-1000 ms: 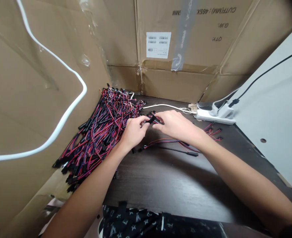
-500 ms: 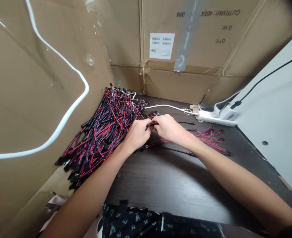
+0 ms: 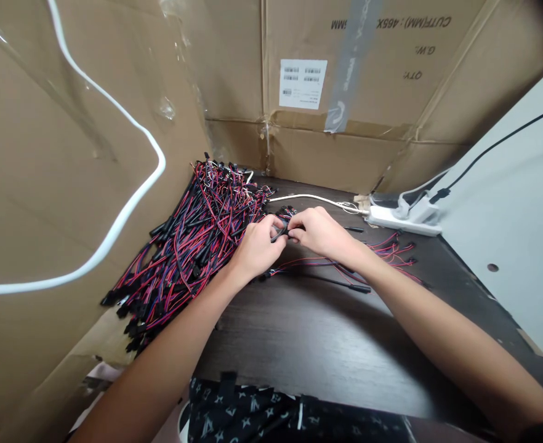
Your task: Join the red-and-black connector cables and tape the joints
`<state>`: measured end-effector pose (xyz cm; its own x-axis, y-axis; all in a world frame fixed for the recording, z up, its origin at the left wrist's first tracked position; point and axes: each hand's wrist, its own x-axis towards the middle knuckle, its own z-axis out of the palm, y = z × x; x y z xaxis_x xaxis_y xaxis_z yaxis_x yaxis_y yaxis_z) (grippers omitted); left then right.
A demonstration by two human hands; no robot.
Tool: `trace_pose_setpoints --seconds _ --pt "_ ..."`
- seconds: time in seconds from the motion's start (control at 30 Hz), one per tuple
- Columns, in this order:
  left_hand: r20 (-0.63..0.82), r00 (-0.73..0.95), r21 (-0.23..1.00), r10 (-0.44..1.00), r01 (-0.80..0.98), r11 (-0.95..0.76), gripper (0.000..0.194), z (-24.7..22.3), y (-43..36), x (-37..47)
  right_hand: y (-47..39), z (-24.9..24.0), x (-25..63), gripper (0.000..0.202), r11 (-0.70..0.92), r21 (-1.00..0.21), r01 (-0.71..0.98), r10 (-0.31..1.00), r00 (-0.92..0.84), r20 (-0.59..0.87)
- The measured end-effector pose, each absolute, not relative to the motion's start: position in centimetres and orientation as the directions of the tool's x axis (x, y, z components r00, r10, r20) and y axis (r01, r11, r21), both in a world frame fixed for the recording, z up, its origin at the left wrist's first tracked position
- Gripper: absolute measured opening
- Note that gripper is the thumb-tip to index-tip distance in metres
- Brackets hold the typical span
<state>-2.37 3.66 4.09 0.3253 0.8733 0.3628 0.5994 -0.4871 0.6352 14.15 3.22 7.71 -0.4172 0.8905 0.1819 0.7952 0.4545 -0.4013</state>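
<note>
My left hand pinches a thin black cable over the dark table, beside a large heap of red, blue and black wires. Close against it on the right, my right hand has its thumb and fingertips closed at the same cable. The fingers partly hide the cable and its end. Just behind the fingertips are small dark connectors. Under and past my right forearm lie red and blue wires and a black cable with a thick end.
Cardboard stands behind the dark table and on the left. A white power strip with plugs sits at the back right by a white panel. One white cord hangs at the left; another crosses the table's back.
My fingertips have shifted slightly, and more of the black cable shows between them. The wires under my right forearm have moved a little, with the thick black end now further right.
</note>
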Motion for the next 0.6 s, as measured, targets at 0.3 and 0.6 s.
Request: trace_pose_setpoints --seconds 0.3,0.6 --pt "0.341 0.365 0.564 0.866 0.657 -0.499 0.023 4.57 3.38 -2.39 3.61 7.29 14.08 0.019 0.495 -0.413 0.765 0.869 -0.448 0.21" --pt "0.358 0.348 0.561 0.867 0.662 -0.497 0.034 4.39 3.63 -2.57 3.62 7.39 13.96 0.017 0.503 -0.454 0.736 0.859 -0.482 0.171"
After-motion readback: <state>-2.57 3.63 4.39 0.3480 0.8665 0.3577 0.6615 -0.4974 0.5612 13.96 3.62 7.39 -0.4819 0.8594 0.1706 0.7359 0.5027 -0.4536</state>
